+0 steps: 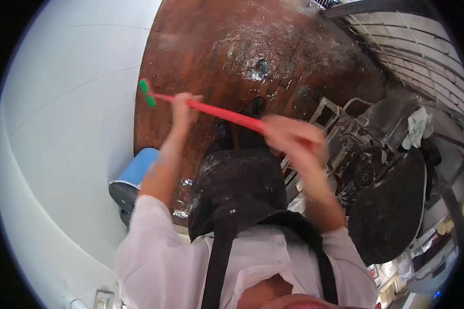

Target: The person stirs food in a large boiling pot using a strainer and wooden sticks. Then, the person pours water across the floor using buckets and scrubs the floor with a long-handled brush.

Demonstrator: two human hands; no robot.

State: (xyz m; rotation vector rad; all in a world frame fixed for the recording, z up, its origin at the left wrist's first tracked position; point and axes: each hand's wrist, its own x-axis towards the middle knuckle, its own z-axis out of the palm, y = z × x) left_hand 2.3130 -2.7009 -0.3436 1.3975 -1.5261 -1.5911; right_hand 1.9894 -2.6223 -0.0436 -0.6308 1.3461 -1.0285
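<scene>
Both my hands grip the red pole of a long-handled floor brush (226, 114), held slantwise across the front of my body. My left hand (183, 107) is wrapped round the pole close to the brush's green head (147, 93), which is at the left by the white wall. Further up the pole, my right hand (298, 138) is closed on it near the upper end and is smeared by motion. Below lies a brown tiled floor (191, 56), wet and shiny with grey suds or dirt around a dark drain-like spot (263, 68).
A blue bin (139, 167) stands against the white wall (72, 103) on the left. To the right are a dirty metal-framed machine (355, 149), a dark rounded panel (389, 211) and a pale cloth (417, 127). A barred metal gate (412, 56) is at the upper right.
</scene>
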